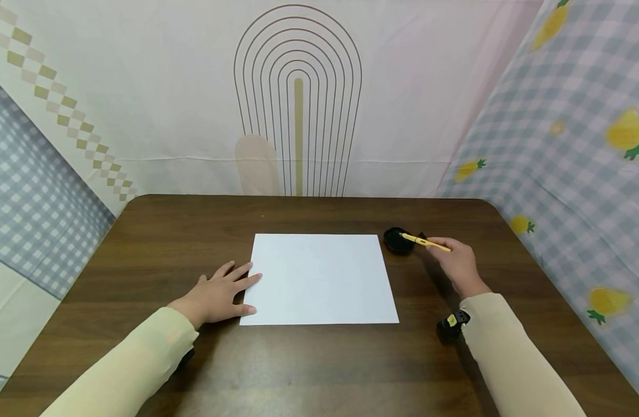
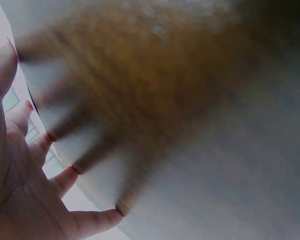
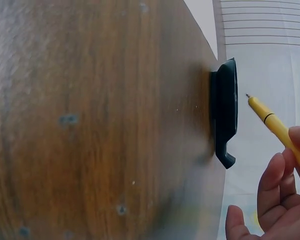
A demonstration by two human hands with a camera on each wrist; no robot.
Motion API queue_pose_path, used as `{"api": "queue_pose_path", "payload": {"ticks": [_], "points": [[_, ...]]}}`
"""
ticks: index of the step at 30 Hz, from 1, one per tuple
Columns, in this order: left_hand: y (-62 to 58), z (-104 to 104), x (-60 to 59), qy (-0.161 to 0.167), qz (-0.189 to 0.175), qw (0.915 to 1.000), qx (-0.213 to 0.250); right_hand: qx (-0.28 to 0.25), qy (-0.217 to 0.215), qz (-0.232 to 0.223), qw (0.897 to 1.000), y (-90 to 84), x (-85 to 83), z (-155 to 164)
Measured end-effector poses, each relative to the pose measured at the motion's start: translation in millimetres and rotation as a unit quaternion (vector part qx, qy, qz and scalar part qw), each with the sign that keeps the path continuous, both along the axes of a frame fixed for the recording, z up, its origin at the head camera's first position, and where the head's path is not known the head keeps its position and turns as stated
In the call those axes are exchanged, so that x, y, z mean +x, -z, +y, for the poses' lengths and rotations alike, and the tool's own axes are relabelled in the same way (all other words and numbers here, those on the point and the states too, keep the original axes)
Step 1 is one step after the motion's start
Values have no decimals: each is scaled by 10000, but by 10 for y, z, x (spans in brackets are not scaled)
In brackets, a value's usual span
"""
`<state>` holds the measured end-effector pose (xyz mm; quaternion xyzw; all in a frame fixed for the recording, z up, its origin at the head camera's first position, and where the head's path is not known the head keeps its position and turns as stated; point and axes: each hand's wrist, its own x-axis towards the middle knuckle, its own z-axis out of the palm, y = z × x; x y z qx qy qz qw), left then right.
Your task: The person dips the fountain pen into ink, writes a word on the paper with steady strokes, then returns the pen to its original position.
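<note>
A white sheet of paper (image 1: 320,279) lies flat in the middle of the dark wooden table (image 1: 309,370). My left hand (image 1: 221,295) rests flat on the table with straight fingers (image 2: 92,220) touching the sheet's left edge. My right hand (image 1: 457,260) holds a thin yellow pen (image 1: 426,242) to the right of the sheet. The pen's tip (image 3: 248,96) points over a small black dish (image 1: 399,240), and in the right wrist view it hovers just clear of the dish (image 3: 226,112).
Patterned cloth walls stand behind the table (image 1: 298,98) and along its right side (image 1: 569,150) and left side (image 1: 32,191). A black wrist camera mount (image 1: 452,325) sits under my right sleeve. Bare wood surrounds the paper.
</note>
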<state>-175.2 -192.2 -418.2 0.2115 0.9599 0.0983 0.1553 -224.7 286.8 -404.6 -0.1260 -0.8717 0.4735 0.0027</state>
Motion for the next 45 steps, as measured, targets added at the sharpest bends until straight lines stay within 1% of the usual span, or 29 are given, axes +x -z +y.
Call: {"api": "queue_pose_path", "payload": {"ticks": [6,16,22,27,31,38,45], "points": [[-13,4,11,-12,-6,10000,49,-183,114,-78,9997,14,-30,-20],[-8,2,14,4,-7,10000,77,-361,214,7,9991,34,-76,-67],[5,-6,11,15,12,10000,79,-214,195,-31,9996,22,-110,-83],[2,-4,19,18,18,9999,97,77,44,-11,10000,9,-129,-90],[-5,-2,19,8,0,10000,98,180,-25,27,9998,-15,-131,-105],[0,-2,17,-3,-10,10000,57,135,-52,184,9997,-16,-136,-123],[4,-8,13,56,11,10000,73,-22,-31,191,9998,-23,-133,-109]]}}
